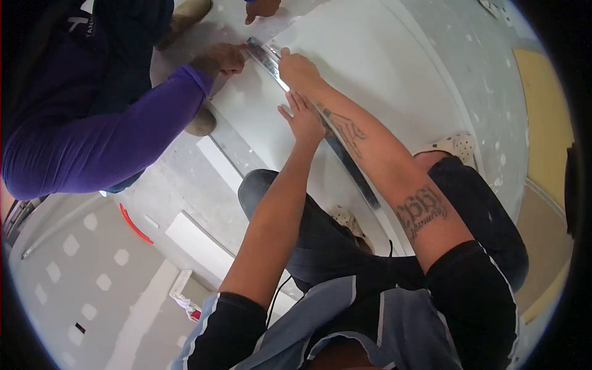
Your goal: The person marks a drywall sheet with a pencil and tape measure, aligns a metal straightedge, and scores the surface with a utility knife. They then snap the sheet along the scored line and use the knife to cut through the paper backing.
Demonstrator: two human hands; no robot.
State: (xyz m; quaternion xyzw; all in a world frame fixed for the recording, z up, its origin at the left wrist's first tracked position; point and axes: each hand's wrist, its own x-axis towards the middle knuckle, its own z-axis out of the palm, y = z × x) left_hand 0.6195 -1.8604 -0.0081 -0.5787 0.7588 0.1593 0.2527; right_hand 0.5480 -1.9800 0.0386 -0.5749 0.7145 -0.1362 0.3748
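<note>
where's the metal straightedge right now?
Head view, upper centre: the metal straightedge lies diagonally on the white board, under the right hand, with the left hand flat beside it.

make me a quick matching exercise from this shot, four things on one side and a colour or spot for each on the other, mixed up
Things:
1. left hand
2. right hand
3. co-worker's sleeve
4. curved tool

Places or colours:
A. purple
B. red, lying on the floor at the left
C. flat on the white board, fingers spread
D. on the far end of the metal straightedge

Pairs: 1-C, 2-D, 3-A, 4-B
</note>
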